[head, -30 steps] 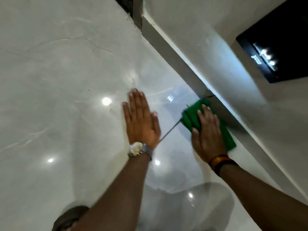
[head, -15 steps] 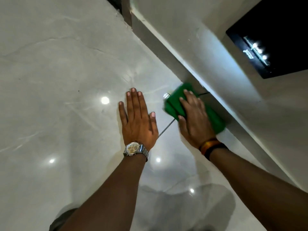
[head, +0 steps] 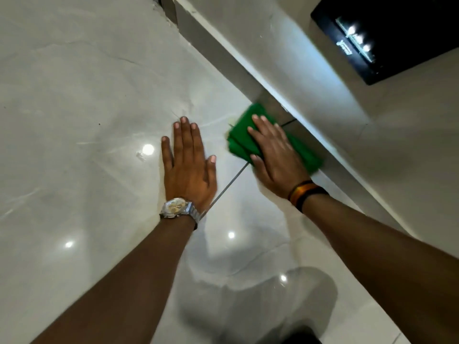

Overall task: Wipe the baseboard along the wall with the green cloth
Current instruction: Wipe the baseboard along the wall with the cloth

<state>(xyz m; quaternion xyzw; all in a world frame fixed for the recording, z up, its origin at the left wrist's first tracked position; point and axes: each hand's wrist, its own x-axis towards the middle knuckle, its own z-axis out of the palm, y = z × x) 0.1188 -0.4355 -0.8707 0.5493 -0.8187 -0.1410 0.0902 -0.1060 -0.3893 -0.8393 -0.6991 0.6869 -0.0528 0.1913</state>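
Farther along the baseboard (head: 218,49) now, my green cloth (head: 239,135) sits pressed flat under my right hand (head: 275,155), fingers spread, not gripping. Left hand (head: 188,167) lies flat and empty on the glossy floor (head: 74,95); I judge the bracing palm could slip.

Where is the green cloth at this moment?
In the head view, right of centre, the green cloth lies under the flat right hand, pressed against the grey baseboard where it meets the floor.

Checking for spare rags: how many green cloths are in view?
1: the green cloth lies under the right hand, against the baseboard. None elsewhere visible.
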